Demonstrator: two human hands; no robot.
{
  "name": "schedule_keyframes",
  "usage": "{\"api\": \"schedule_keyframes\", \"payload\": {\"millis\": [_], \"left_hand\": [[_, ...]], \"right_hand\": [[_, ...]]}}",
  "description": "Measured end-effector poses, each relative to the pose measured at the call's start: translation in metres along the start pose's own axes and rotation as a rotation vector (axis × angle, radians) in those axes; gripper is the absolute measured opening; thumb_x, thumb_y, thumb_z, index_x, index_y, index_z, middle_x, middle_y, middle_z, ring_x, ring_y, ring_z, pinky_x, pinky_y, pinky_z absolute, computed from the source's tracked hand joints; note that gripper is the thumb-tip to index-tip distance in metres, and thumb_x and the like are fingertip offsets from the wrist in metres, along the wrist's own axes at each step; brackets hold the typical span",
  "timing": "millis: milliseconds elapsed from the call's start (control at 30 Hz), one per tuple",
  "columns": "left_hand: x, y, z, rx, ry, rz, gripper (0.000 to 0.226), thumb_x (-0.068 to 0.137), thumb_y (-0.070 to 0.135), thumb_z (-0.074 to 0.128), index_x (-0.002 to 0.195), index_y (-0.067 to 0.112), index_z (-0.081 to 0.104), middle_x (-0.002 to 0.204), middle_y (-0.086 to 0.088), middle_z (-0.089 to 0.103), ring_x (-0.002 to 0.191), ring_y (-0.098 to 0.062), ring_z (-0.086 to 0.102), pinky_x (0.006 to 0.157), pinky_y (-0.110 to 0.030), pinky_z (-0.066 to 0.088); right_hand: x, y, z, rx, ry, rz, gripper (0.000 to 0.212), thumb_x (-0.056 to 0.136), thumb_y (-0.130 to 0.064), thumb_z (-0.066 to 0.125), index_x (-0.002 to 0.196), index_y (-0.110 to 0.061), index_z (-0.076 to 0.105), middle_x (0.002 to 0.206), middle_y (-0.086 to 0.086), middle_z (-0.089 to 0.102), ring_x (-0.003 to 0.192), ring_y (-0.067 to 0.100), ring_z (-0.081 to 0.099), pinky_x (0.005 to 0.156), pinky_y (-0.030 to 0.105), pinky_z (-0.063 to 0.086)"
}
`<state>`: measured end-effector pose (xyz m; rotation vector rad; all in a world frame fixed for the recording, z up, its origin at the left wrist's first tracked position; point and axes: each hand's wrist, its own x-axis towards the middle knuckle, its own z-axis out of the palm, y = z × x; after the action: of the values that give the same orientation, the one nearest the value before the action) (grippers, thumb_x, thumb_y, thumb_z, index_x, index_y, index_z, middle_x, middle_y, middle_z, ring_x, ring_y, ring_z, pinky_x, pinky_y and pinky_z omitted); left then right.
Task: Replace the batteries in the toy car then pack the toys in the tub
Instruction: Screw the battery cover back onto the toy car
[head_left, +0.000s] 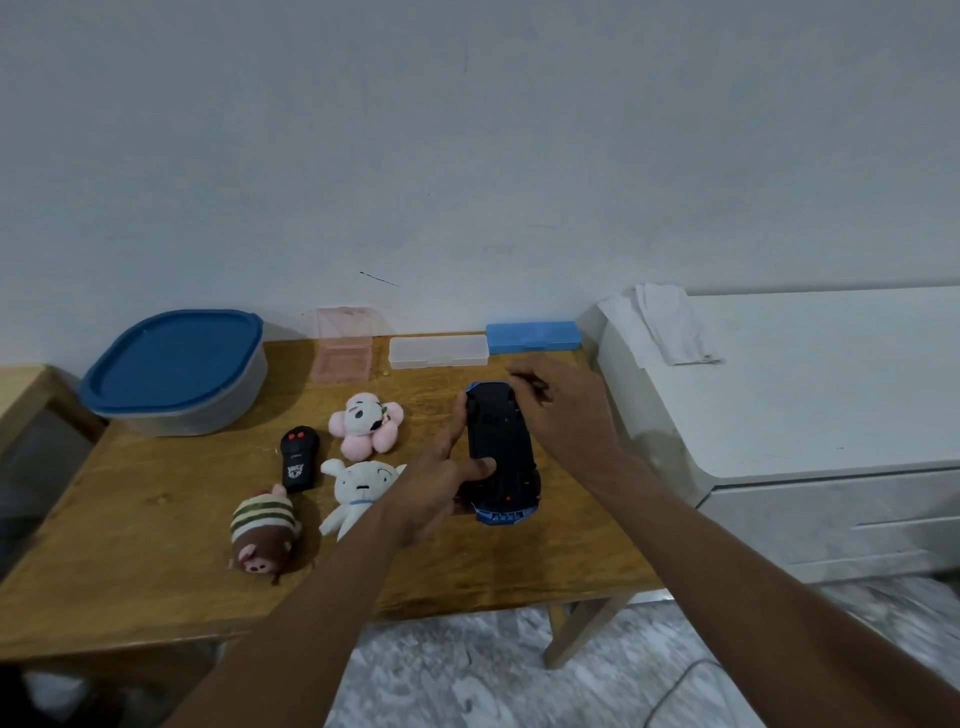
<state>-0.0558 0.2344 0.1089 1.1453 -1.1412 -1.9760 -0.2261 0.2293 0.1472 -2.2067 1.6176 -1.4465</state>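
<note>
The blue toy car (500, 452) is held upside down above the wooden table (156, 519), its black underside facing me. My left hand (441, 483) grips its left side, thumb pressed on the underside. My right hand (561, 410) hovers over the car's far right end with curled fingers near a wheel; whether it pinches something is unclear. The tub (176, 374) with a blue lid stands at the back left. A black remote (300, 457), a pink plush (366, 423), a white plush (358, 493) and a striped brown plush (262, 535) lie on the table.
A pink clear box (343, 345), a clear flat case (439, 352) and a blue flat case (532, 336) line the wall edge. A white cabinet (805, 389) with a cloth (670, 325) on it stands to the right. Another table's corner (26, 389) is at left.
</note>
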Motion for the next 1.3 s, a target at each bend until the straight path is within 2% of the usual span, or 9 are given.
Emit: {"api": "schedule_keyframes", "payload": {"millis": [100, 233, 300, 367, 500, 633, 767, 933, 1300], "left_hand": [[-0.0012, 0.0009, 0.0001, -0.004, -0.013, 0.007, 0.085, 0.092, -0.005, 0.054, 0.146, 0.053, 0.022, 0.141, 0.0, 0.052, 0.117, -0.032, 0.061, 0.09, -0.053, 0.053], [-0.0019, 0.0021, 0.0007, -0.006, -0.005, 0.019, 0.083, 0.092, -0.005, 0.054, 0.145, 0.052, 0.024, 0.136, 0.004, 0.057, 0.115, -0.032, 0.062, 0.089, -0.052, 0.054], [-0.0023, 0.0019, 0.0007, -0.002, -0.007, 0.014, 0.084, 0.093, -0.005, 0.054, 0.146, 0.052, 0.022, 0.135, 0.005, 0.056, 0.115, -0.031, 0.062, 0.088, -0.052, 0.054], [-0.0027, 0.0011, 0.0002, 0.0, -0.007, 0.009, 0.085, 0.093, -0.005, 0.054, 0.146, 0.052, 0.022, 0.135, 0.005, 0.056, 0.114, -0.031, 0.062, 0.088, -0.052, 0.054], [-0.0026, 0.0007, 0.0006, 0.006, -0.001, 0.007, 0.083, 0.093, -0.005, 0.053, 0.146, 0.052, 0.023, 0.126, 0.008, 0.061, 0.113, -0.029, 0.063, 0.088, -0.051, 0.054], [-0.0025, 0.0021, 0.0008, 0.006, 0.004, 0.001, 0.085, 0.093, -0.005, 0.054, 0.147, 0.052, 0.021, 0.129, 0.006, 0.059, 0.111, -0.028, 0.064, 0.086, -0.049, 0.055], [-0.0015, 0.0033, 0.0, -0.012, 0.001, 0.012, 0.085, 0.092, -0.005, 0.054, 0.146, 0.052, 0.021, 0.135, 0.004, 0.057, 0.113, -0.032, 0.063, 0.085, -0.05, 0.056], [-0.002, 0.0014, -0.0007, -0.007, 0.002, 0.012, 0.084, 0.092, -0.005, 0.054, 0.146, 0.052, 0.023, 0.139, 0.002, 0.054, 0.116, -0.032, 0.061, 0.088, -0.052, 0.054], [-0.0033, 0.0014, -0.0004, -0.003, -0.001, -0.001, 0.084, 0.092, -0.005, 0.055, 0.145, 0.053, 0.024, 0.137, 0.002, 0.055, 0.115, -0.031, 0.062, 0.091, -0.054, 0.053]], "right_hand": [[0.0014, -0.0009, 0.0009, -0.018, 0.013, 0.003, 0.008, 0.084, -0.012, 0.071, 0.091, -0.008, 0.069, 0.082, 0.001, 0.07, 0.073, 0.011, 0.065, 0.066, 0.029, 0.058], [0.0008, -0.0044, 0.0009, 0.021, -0.004, 0.019, 0.014, 0.089, -0.011, 0.064, 0.102, -0.009, 0.066, 0.086, 0.001, 0.072, 0.075, 0.011, 0.067, 0.067, 0.027, 0.058], [0.0021, -0.0056, 0.0006, 0.031, 0.003, 0.04, 0.01, 0.089, -0.012, 0.065, 0.098, -0.011, 0.067, 0.082, -0.001, 0.071, 0.073, 0.009, 0.066, 0.066, 0.025, 0.057], [0.0021, -0.0052, 0.0011, 0.023, -0.003, 0.022, 0.004, 0.087, -0.013, 0.067, 0.09, -0.01, 0.069, 0.08, -0.001, 0.07, 0.07, 0.008, 0.064, 0.065, 0.028, 0.056], [0.0006, -0.003, 0.0018, 0.013, -0.04, -0.013, 0.008, 0.087, -0.012, 0.066, 0.094, -0.009, 0.067, 0.083, 0.001, 0.07, 0.073, 0.013, 0.066, 0.065, 0.032, 0.058], [0.0021, -0.0028, 0.0024, -0.002, -0.019, 0.011, 0.008, 0.085, -0.015, 0.069, 0.089, -0.01, 0.065, 0.08, -0.001, 0.068, 0.072, 0.011, 0.063, 0.064, 0.03, 0.056], [0.0006, -0.0055, 0.0014, 0.038, -0.035, 0.052, 0.015, 0.089, -0.015, 0.065, 0.103, -0.013, 0.062, 0.086, -0.002, 0.069, 0.077, 0.01, 0.066, 0.068, 0.027, 0.058], [0.0011, -0.0042, 0.0018, 0.028, -0.048, 0.028, 0.008, 0.087, -0.017, 0.067, 0.089, -0.01, 0.064, 0.079, -0.002, 0.067, 0.071, 0.012, 0.064, 0.063, 0.034, 0.057], [0.0015, -0.0057, 0.0021, 0.025, -0.082, 0.004, 0.009, 0.089, -0.018, 0.064, 0.095, -0.012, 0.064, 0.083, -0.002, 0.068, 0.075, 0.011, 0.065, 0.066, 0.033, 0.057]]}}
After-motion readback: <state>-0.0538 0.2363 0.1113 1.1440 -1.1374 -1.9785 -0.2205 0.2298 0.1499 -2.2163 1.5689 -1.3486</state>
